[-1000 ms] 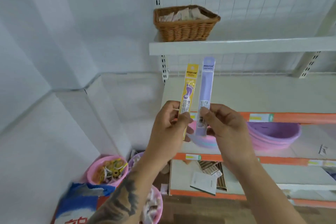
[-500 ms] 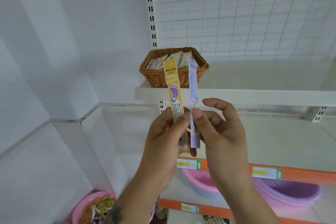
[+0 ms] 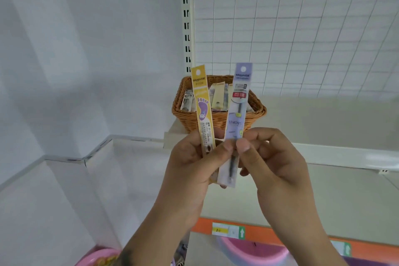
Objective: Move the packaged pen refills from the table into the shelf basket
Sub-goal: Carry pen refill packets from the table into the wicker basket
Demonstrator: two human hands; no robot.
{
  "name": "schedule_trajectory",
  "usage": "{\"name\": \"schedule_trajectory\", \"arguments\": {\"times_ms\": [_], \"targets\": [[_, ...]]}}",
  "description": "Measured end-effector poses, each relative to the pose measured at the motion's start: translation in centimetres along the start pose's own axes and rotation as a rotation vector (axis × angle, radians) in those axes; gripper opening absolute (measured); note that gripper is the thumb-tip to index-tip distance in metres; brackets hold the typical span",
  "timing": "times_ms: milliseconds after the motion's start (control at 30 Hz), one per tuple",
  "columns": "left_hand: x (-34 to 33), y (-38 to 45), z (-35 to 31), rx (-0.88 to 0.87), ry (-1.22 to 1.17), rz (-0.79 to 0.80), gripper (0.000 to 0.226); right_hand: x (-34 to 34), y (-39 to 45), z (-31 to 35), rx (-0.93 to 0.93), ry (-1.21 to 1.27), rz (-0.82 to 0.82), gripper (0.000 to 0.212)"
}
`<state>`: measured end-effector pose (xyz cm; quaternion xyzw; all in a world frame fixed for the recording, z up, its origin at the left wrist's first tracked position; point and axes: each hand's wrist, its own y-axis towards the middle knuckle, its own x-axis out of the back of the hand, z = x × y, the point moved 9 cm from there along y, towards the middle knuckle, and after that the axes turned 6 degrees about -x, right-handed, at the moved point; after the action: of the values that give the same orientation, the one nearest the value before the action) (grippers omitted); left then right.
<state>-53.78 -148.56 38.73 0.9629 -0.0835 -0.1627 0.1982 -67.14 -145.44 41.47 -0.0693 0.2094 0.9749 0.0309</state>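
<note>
Two packaged pen refills are held upright in front of the wicker basket (image 3: 219, 112), which stands on the white shelf (image 3: 323, 151) and already holds several similar packets. The yellow packet (image 3: 203, 108) is pinched near its lower end between the thumb and fingers of the left hand (image 3: 190, 170). The lilac packet (image 3: 236, 119) is pinched on its lower half by the thumb and forefinger of the right hand (image 3: 278, 164); the left thumb also appears to press against it, so it may be shared between both hands.

The step in hand is judged to be the carry to the basket, with the drop not yet made. To do it well, the packets should be lifted above the near rim of the basket, since their lower ends and both hands lie below that rim in the view. The tops should be tipped forward, past the rim, before the grip is loosened. The packets are thin and light, so a release from high up could let them flutter onto the shelf beside the basket; a low release over the middle is advised. The two could be brought together into one hand first, or let go one at a time.

Both packets rise from the fingertips, their tops overlapping the basket's front, the yellow towards its left side, the lilac towards its right.
</note>
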Motion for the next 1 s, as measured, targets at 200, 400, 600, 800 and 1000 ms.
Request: {"name": "schedule_trajectory", "arguments": {"times_ms": [200,400,600,800,1000], "targets": [[0.3,1.5,-0.9,-0.05,0.082,-0.002,0.025,-0.4,2.5,1.0,0.011,-0.12,0.006,0.014],[2.3,2.8,-1.9,-0.024,0.069,-0.105,0.034,-0.2,9.9,4.0,0.131,-0.458,-0.1,0.014],[3.9,2.7,-1.0,0.033,0.099,-0.11,0.037,-2.0,18.0,0.0,-0.05,-1.036,0.087,0.018],[4.7,2.7,-0.4,0.085,0.131,-0.069,0.039,-3.1,18.1,-1.2,-0.058,-1.227,0.091,0.004],[4.9,3.0,-0.4,0.068,0.144,-0.072,0.05,-2.9,14.7,1.8,0.213,-1.044,-0.092,0.009]]}}
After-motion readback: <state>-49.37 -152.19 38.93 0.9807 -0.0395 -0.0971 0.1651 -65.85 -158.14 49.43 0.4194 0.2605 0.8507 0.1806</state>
